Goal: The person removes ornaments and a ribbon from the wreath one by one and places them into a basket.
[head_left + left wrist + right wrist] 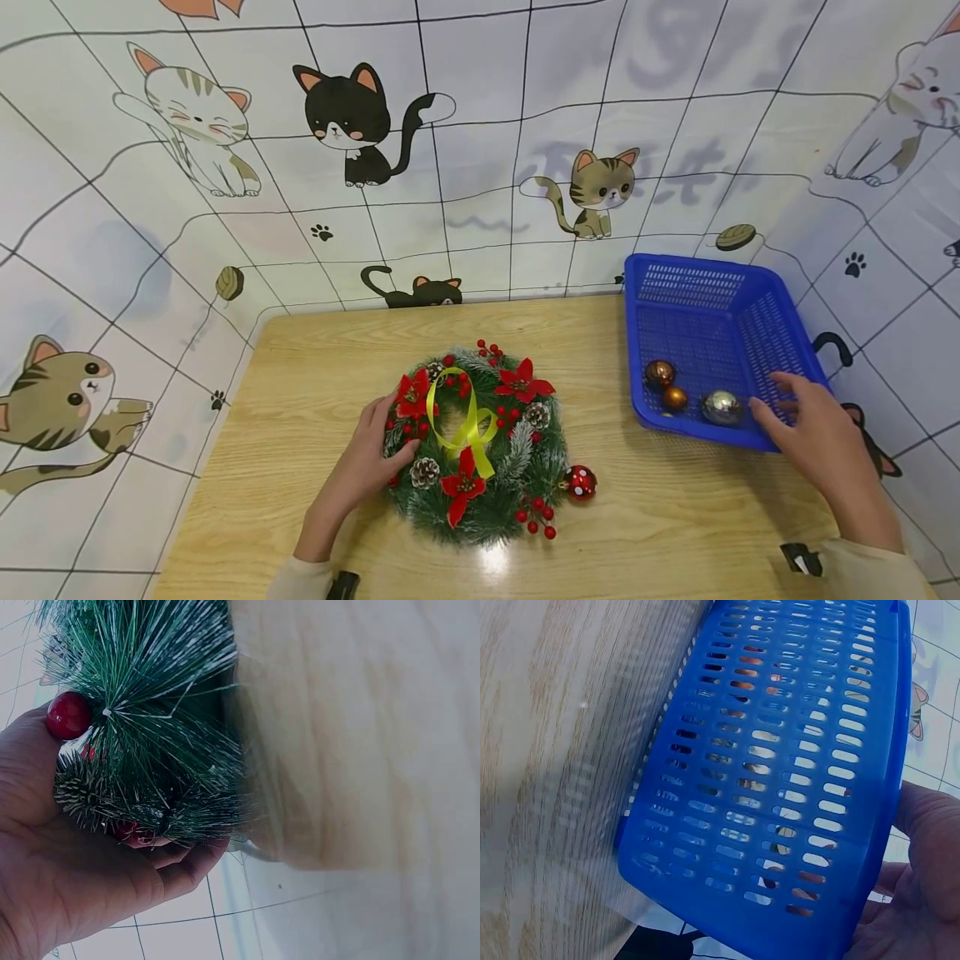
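While your left hand (pixel 365 458) grips the left side of the wreath (pixel 498 493), its thumb lies over the greenery and its fingers bend round the outer edge, beside a red berry (pixel 69 715) seen from the left wrist. That hold seems chosen to steady the ring from outside without squashing the red flowers or the pine cone (pixel 424 472) next to your thumb. The wreath lies flat on the wooden table (pixel 660 517), left of the basket, which probably lets the table carry its weight so that one hand is enough.

The yellow ribbon (pixel 469 432) loops up over the middle of the wreath, where your left fingers do not cover it. At the wreath's right edge sits a red ball with white dots (pixel 581 483), its cap turned towards the branches.

Your right hand (pixel 817 433) is over the near right corner of the blue basket (pixel 690 333), fingers loosely spread and grasping nothing, thumb pointing left, just beside the silver ball (pixel 722 407). The basket wall hides part of those fingers from the right wrist, so you can't be sure whether they touch the plastic. A brown ball (pixel 660 373) and a smaller orange ball (pixel 675 398) lie near the basket's left side; round things like these would roll on a bare table, and the raised walls likely serve to contain them
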Demonstrator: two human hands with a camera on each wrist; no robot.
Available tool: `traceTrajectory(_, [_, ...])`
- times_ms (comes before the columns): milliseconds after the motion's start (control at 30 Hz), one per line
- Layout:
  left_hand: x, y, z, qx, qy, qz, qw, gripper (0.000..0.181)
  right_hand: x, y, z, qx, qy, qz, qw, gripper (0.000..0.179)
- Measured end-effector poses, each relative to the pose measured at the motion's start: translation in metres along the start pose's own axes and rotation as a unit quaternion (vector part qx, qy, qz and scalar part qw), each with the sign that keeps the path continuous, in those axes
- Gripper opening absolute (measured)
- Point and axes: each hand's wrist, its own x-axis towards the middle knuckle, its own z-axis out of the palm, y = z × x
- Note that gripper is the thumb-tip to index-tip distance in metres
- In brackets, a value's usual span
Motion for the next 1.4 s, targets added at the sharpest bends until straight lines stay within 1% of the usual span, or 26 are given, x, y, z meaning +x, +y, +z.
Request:
traceTrajectory(233, [0.005, -0.003, -0.004, 0.009, -0.012, 0.000, 0.9999, 0.089, -0.006, -0.004, 0.001, 0.014, 0.006, -0.015, 0.9998, 0.068])
traceTrajectory(400, [0.007, -0.004, -0.005, 0.005, -0.019, 0.000, 0.9998, 0.089, -0.010, -0.005, 0.008, 0.049, 0.030, -0.037, 0.9977, 0.057])
traceTrajectory(600, [0.007, -0.003, -0.005, 0.000, -0.018, 0.000, 0.9998, 0.089, -0.017, -0.013, 0.017, 0.086, 0.072, -0.051, 0.9924, 0.054])
traceTrajectory(733, [0.006, -0.004, -0.005, 0.002, -0.016, -0.002, 0.9999, 0.088, -0.022, -0.021, 0.020, 0.106, 0.097, -0.073, 0.9870, 0.053])
traceTrajectory(900, [0.006, -0.004, -0.004, -0.002, -0.012, -0.002, 0.9999, 0.088, -0.029, -0.033, 0.024, 0.122, 0.103, -0.113, 0.9806, 0.051])
traceTrajectory(1100, [0.005, -0.004, -0.003, -0.007, -0.010, 0.000, 0.9999, 0.088, -0.036, -0.045, 0.032, 0.129, 0.106, -0.140, 0.9759, 0.049])
traceTrajectory(1133, [0.005, -0.004, -0.003, -0.007, -0.009, 0.001, 0.9999, 0.088, -0.038, -0.047, 0.034, 0.128, 0.110, -0.147, 0.9746, 0.050])
traceTrajectory(1200, [0.005, -0.004, -0.002, -0.007, -0.006, 0.003, 1.0000, 0.088, -0.039, -0.051, 0.037, 0.131, 0.124, -0.170, 0.9688, 0.050])
traceTrajectory(1333, [0.005, -0.003, -0.002, -0.007, -0.003, 0.004, 1.0000, 0.088, -0.041, -0.061, 0.045, 0.139, 0.153, -0.227, 0.9516, 0.052])
traceTrajectory(1400, [0.005, -0.003, -0.003, -0.007, -0.003, 0.003, 1.0000, 0.087, -0.041, -0.065, 0.050, 0.147, 0.157, -0.250, 0.9442, 0.053])
